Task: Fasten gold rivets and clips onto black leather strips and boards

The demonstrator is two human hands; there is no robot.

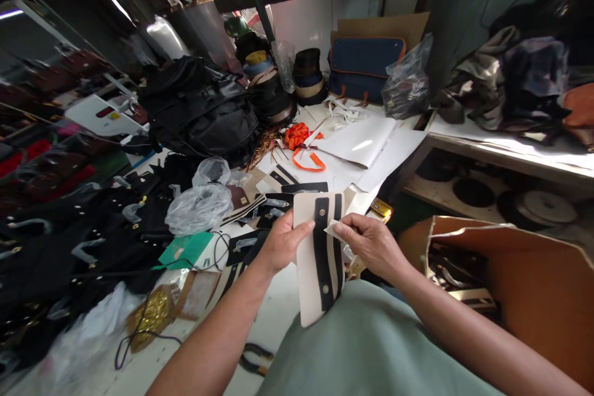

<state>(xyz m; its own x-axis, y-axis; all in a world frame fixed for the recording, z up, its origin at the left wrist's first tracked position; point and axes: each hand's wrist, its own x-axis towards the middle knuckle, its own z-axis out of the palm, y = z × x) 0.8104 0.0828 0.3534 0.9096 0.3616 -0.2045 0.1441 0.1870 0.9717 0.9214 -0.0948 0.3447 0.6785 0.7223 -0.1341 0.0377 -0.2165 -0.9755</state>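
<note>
My left hand (285,240) grips the left edge of a long cream panel (305,278), thumb on its face. A black strip (321,253) with a round metal stud near each end runs down the panel, and a second dark stripe lies beside it. My right hand (374,246) is closed at the panel's right side, pinching a small pale pointed piece (333,230) between thumb and fingers. Whether this piece is joined to the panel I cannot tell. The panel's lower end hangs in front of my green-clad lap (352,340).
Clear plastic wrap (199,204), black pieces (241,244) and pliers (256,359) lie on the white table. Orange strips (299,136) and white sheets (362,142) are farther back. An open cardboard box (524,260) stands at right; black bags (199,105) are piled at left.
</note>
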